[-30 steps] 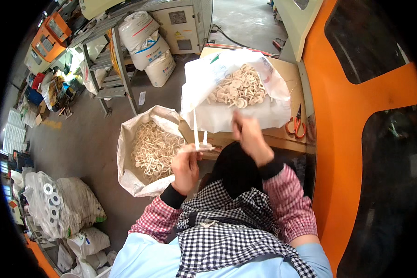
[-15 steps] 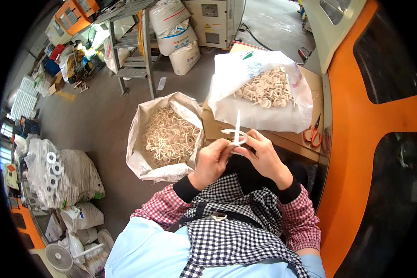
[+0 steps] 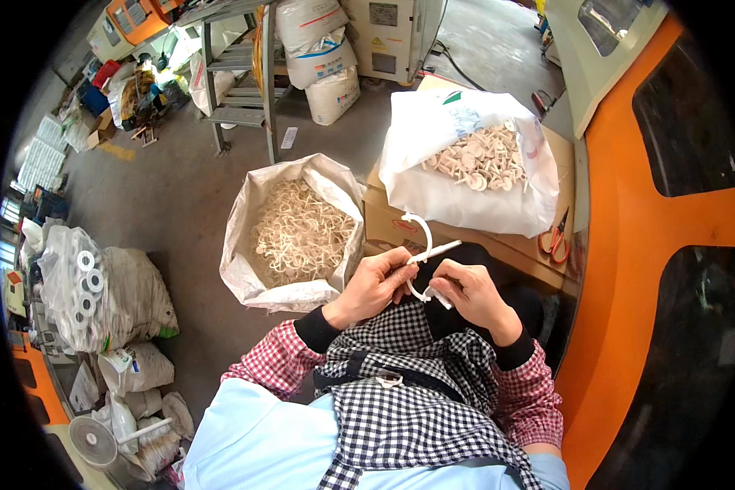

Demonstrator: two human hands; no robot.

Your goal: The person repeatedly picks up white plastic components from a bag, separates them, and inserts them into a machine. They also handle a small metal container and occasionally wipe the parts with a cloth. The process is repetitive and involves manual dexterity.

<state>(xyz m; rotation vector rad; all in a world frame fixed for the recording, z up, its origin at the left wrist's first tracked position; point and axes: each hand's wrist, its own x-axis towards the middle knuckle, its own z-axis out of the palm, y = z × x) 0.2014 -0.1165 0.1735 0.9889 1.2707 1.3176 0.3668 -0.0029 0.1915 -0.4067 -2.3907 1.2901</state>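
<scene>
My left hand (image 3: 381,276) is closed around a white plastic part, a curved strip (image 3: 417,219) with a straight white rod (image 3: 445,250) crossing it and pointing up to the right. Beside it, my right hand (image 3: 475,292) has its fingers curled at the strip's lower end, where a small white piece (image 3: 440,300) shows under the fingertips. How these pieces join is partly hidden by the fingers. To the left, an open white sack (image 3: 241,261) holds many curved cream plastic strips (image 3: 300,233). Ahead on the right lies a white plastic bag (image 3: 465,211) with disc-headed cream pegs (image 3: 483,159).
Orange-handled scissors (image 3: 556,243) lie on the cardboard (image 3: 567,159) by the bag. An orange machine (image 3: 612,318) walls off my right side. Metal steps (image 3: 238,114) and stacked white sacks (image 3: 322,61) stand ahead. Wrapped bundles (image 3: 110,298) and a fan (image 3: 92,443) are at left.
The rod has swung from upright to slanting right, and the part has come lower. My right hand has moved down to the strip's lower end. The view has shifted slightly.
</scene>
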